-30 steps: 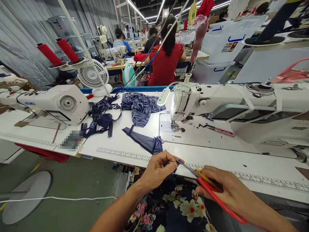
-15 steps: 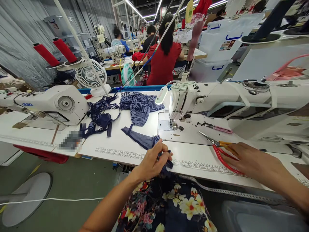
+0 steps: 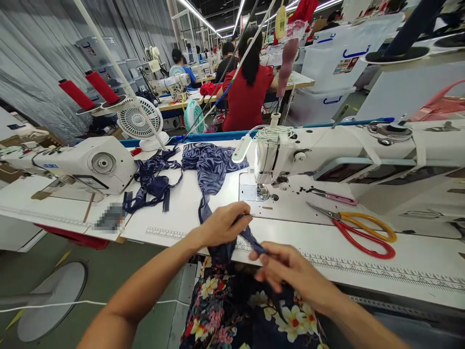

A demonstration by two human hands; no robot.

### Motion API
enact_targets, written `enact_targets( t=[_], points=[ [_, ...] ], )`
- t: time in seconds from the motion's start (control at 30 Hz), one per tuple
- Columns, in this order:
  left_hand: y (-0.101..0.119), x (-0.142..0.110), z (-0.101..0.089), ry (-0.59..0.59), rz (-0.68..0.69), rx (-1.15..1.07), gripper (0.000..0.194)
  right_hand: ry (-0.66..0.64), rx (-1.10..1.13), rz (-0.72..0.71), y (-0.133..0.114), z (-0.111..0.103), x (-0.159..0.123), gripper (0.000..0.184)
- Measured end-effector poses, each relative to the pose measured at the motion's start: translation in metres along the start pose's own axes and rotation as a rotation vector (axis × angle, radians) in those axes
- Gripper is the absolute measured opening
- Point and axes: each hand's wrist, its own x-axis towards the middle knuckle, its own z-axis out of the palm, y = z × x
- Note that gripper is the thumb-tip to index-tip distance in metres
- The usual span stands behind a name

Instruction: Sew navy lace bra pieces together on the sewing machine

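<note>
My left hand (image 3: 227,223) pinches a navy fabric piece (image 3: 222,252) over the front edge of the sewing table. Part of that piece hangs down toward my lap. Lower and to the right, my right hand (image 3: 285,269) is closed on a narrow end of the same navy fabric, which is stretched between both hands. The right fingers are slightly blurred. Scissors (image 3: 363,228) with one orange and one red handle lie on the table to the right. Beyond my left hand rests a patterned navy fabric (image 3: 210,172). The sewing machine's needle area (image 3: 262,193) holds no fabric.
A tangle of navy straps and cups (image 3: 154,182) lies left, beside a second sewing machine (image 3: 98,162). Pink-handled snips (image 3: 336,196) lie under the right machine's arm (image 3: 348,140). A white fan (image 3: 140,118) stands behind. A person in red (image 3: 247,92) sits ahead.
My right hand has let go of the scissors, leaving them on the table, and has moved left to grip the fabric. My left hand has drawn the fabric slightly left.
</note>
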Motion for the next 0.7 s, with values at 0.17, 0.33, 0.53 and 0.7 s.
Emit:
enact_targets(
  t=[0.17,0.33,0.53,0.7],
  points=[
    [-0.032,-0.026,-0.033,-0.213,-0.075,0.522,0.04,0.264,-0.444,0.028,-0.006,-0.079,-0.01,0.043],
    [-0.029,-0.045,-0.017,-0.122,-0.035,0.869,0.048,0.246,-0.807,0.082,0.0,-0.102,-0.008,0.042],
    [0.005,-0.034,0.035,-0.134,0.183,0.568,0.076,0.18,-0.828,0.132,0.0,-0.09,-0.008,0.037],
    [0.016,-0.029,0.064,-0.143,0.123,0.481,0.083,0.135,-0.915,0.184,-0.014,-0.139,-0.028,0.035]
  ],
)
